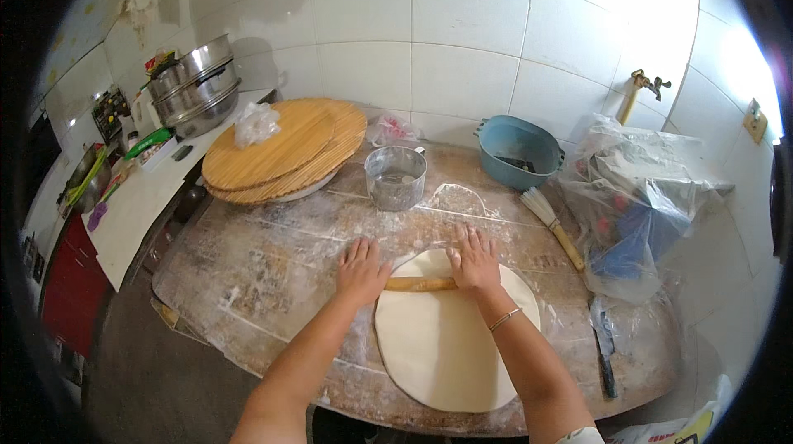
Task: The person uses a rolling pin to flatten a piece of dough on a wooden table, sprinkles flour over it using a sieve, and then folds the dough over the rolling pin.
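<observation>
A wooden rolling pin (421, 284) lies across the upper part of a large, thin, pale sheet of dough (446, 345) on the floury board. My left hand (363, 270) rests on the pin's left end, its fingers stretched forward past the dough's edge. On the pin's other end lies my right hand (476, 261), palm down over the dough with the fingers extended. Both palms cover the pin's ends; only its middle shows. Neither hand wraps its fingers round it. My right wrist has a thin bangle.
Beyond my hands stand a metal cup (396, 181) and a blue-green basin (516, 151). Round slatted lids (273, 147) lie back left. To the right are a brush (555, 229), a knife (605, 345) and a plastic-covered object (644, 204). Stacked steel pots (197, 89) stand on the left counter.
</observation>
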The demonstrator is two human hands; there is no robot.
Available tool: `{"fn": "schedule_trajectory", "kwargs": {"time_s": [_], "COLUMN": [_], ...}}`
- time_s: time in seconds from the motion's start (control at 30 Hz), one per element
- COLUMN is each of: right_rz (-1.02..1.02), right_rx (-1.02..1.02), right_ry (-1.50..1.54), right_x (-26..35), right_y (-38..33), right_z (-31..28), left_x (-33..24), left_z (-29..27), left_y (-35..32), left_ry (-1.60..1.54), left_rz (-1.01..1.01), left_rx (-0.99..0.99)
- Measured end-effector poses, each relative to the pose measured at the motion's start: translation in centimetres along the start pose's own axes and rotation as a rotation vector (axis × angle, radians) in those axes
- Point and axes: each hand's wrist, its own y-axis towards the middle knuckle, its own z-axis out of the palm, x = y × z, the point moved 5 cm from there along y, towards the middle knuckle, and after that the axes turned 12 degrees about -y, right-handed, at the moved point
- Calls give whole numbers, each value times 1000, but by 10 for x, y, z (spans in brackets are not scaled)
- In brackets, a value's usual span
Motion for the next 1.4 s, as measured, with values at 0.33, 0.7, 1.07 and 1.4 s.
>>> {"fn": "schedule_trajectory", "kwargs": {"time_s": [0.33, 0.7, 1.07, 1.4], "right_rz": [317, 7, -277, 29], "right_rx": [-3, 67, 47, 11], "right_ry": [4, 28, 48, -15], "right_x": [-2, 61, 33, 24], "right_y": [17, -147, -227, -63], "right_z": [0, -43, -83, -23], "left_x": [10, 25, -22, -3], "left_z": [-4, -23, -5, -11], "left_y": [53, -121, -270, -77], "left_ry": [50, -23, -20, 77], "left_rz": [53, 99, 237, -15], "left_rx": [-18, 126, 91, -42]}}
